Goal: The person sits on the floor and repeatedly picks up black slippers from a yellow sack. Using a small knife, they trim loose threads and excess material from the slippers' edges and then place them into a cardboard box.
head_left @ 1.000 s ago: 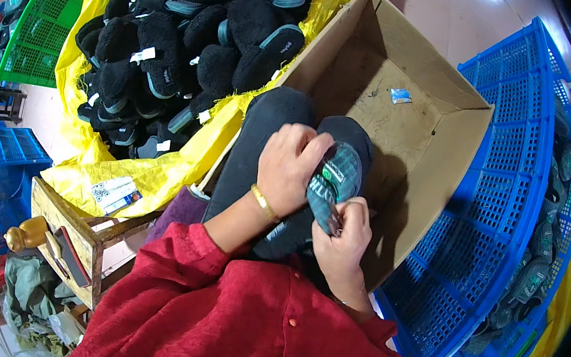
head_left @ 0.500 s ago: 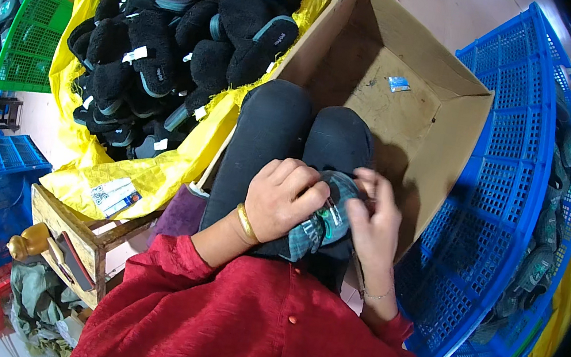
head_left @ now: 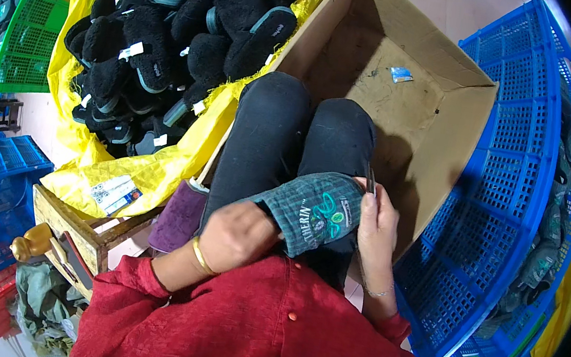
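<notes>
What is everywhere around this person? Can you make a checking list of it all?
Surface: person's lap, in dark trousers.
Job's things: green plaid slipper, sole up across the knees.
Clutter: black slippers heaped on a yellow sack; open cardboard box holding one small blue packet.
Grips: left hand holds the slipper's heel end; right hand at its toe end, pinching a thin dark tool.
Cables: nothing seen.
Surroundings: blue crates, green crate, wooden stool.

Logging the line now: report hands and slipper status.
Left hand grips the green plaid slipper on the lap. Right hand at its toe, pinching a thin dark tool. Nothing in the way.
</notes>
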